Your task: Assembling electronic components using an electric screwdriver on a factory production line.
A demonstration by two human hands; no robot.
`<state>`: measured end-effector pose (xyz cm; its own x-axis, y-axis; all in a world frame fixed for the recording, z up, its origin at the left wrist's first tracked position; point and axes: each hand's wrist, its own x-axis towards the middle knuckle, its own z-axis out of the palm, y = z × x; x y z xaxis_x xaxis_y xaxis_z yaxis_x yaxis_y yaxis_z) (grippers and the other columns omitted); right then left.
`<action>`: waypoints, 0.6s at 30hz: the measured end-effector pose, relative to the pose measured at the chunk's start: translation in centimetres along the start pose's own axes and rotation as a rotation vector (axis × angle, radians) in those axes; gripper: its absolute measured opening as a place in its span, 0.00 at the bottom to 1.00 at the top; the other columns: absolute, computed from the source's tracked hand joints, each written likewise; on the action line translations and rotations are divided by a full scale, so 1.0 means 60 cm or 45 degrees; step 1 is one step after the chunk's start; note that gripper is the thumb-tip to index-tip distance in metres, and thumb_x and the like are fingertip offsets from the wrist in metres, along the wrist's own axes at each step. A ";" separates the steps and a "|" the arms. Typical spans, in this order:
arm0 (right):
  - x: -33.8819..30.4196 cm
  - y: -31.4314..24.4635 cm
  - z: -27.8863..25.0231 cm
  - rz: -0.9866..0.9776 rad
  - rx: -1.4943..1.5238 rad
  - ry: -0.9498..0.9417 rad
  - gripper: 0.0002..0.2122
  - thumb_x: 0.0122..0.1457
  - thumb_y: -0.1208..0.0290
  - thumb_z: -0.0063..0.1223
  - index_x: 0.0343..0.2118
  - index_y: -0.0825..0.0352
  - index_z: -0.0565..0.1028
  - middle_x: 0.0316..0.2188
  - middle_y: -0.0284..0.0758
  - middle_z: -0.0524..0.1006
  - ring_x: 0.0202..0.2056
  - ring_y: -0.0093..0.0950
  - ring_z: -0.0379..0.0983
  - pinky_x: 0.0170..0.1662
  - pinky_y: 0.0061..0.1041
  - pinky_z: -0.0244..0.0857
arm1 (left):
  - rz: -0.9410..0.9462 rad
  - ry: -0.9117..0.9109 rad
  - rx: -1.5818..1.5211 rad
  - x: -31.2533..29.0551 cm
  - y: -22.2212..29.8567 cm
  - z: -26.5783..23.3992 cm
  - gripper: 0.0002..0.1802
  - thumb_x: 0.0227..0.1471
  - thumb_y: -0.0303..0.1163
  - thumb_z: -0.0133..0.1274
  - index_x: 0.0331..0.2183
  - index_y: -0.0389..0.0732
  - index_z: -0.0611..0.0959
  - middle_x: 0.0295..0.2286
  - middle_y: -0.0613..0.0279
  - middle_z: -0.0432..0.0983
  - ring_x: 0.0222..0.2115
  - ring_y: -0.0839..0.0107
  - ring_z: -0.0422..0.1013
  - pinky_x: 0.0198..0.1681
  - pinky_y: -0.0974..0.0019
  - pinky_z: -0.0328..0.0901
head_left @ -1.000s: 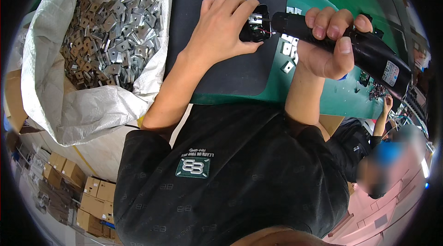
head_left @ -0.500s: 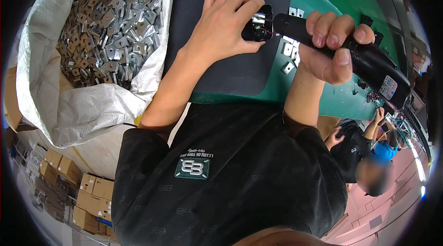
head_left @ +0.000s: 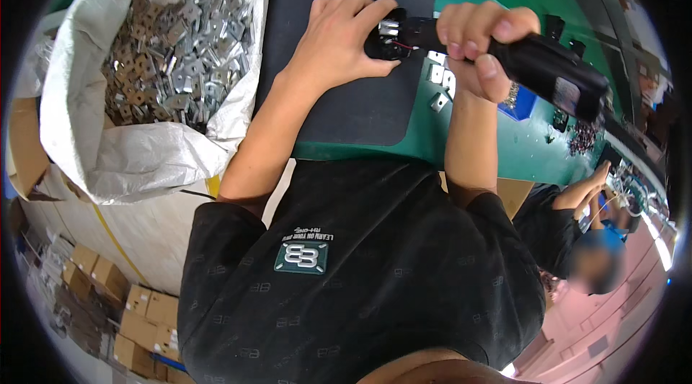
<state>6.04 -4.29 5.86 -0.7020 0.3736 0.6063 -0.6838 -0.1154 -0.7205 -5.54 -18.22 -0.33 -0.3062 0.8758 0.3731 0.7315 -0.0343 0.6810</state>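
On the dark mat [head_left: 353, 114], my left hand [head_left: 333, 42] is closed around a small black housing [head_left: 376, 47]. A shiny metal piece [head_left: 389, 28] and a thin red wire show in the housing's open side, facing right. My right hand [head_left: 477, 42] grips a black electric screwdriver [head_left: 551, 70], its cable trailing off to the right. The screwdriver's front end reaches the open side of the housing; whether its tip touches anything inside is hidden. Several small metal plates [head_left: 437, 76] lie on the green table just right of the mat, below the screwdriver.
A white woven sack [head_left: 148, 161] full of metal plates [head_left: 180, 52] stands at the left. Beyond my right forearm are a blue tray [head_left: 520, 106] of small parts and a pile of dark bits [head_left: 582, 137]. Another person [head_left: 551, 229] sits at the far right.
The screwdriver has come in closer, closing the gap to the housing. Both hands appear slightly further left, and the view has shifted, bringing the blue tray into sight.
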 end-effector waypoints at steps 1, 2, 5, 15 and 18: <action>-0.003 0.000 0.006 -0.011 0.037 0.052 0.18 0.48 0.77 0.57 0.43 0.65 0.65 0.21 0.31 0.67 0.21 0.24 0.64 0.26 0.27 0.61 | -0.011 -0.007 0.005 0.001 -0.006 -0.003 0.35 0.25 0.42 0.65 0.43 0.47 0.76 0.31 0.64 0.70 0.35 0.63 0.66 0.44 0.60 0.56; -0.005 -0.005 0.012 -0.017 0.078 0.101 0.19 0.49 0.76 0.57 0.44 0.64 0.65 0.22 0.31 0.68 0.21 0.24 0.64 0.27 0.27 0.61 | 0.023 0.010 0.017 0.000 -0.008 -0.005 0.35 0.25 0.42 0.65 0.43 0.47 0.76 0.31 0.64 0.70 0.35 0.63 0.66 0.44 0.60 0.56; 0.001 -0.066 0.010 -0.192 0.053 0.187 0.23 0.52 0.72 0.50 0.53 0.63 0.62 0.26 0.31 0.69 0.24 0.24 0.65 0.30 0.28 0.60 | -0.061 -0.140 0.084 -0.009 0.002 -0.018 0.38 0.28 0.41 0.66 0.46 0.45 0.73 0.37 0.60 0.71 0.40 0.60 0.67 0.48 0.59 0.55; -0.120 -0.174 0.035 -0.111 -0.792 1.027 0.24 0.47 0.78 0.55 0.49 0.74 0.63 0.20 0.34 0.71 0.21 0.24 0.67 0.28 0.26 0.65 | 0.013 -0.015 0.032 0.008 0.012 -0.002 0.42 0.29 0.35 0.68 0.50 0.40 0.70 0.35 0.56 0.75 0.39 0.60 0.68 0.43 0.58 0.60; -0.163 -0.171 0.032 -0.074 -0.932 1.182 0.21 0.46 0.80 0.56 0.45 0.73 0.65 0.21 0.32 0.72 0.22 0.24 0.68 0.29 0.24 0.64 | 0.088 0.013 0.045 0.010 0.016 0.000 0.42 0.29 0.34 0.68 0.50 0.39 0.70 0.36 0.55 0.75 0.40 0.59 0.68 0.43 0.58 0.60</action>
<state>19.53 -8.56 7.94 -0.0537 0.9213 0.3852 -0.2210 0.3653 -0.9043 -5.03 -17.72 0.52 -0.2602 0.8669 0.4251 0.7720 -0.0776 0.6309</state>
